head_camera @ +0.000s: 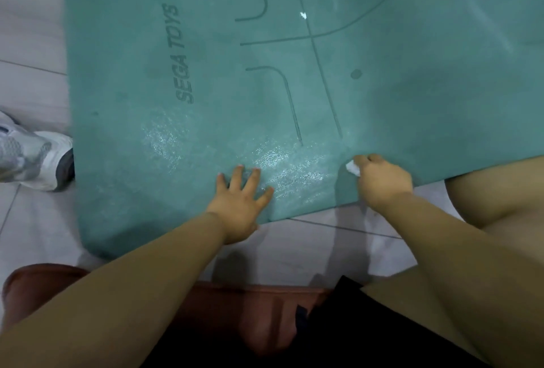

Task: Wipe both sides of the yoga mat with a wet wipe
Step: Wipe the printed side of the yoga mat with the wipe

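The mat (206, 87) looks like soft teal foam or rubber, matt where dry, with a fine pebbled grain. Near the lower centre of the frame it shines wet and glossy. The wipe (353, 168) is a crumpled white cloth-like wad. The floor (32, 29) is smooth pale tile with a faint sheen. The shoe (32, 152) at left shows white mesh fabric and smooth panels.
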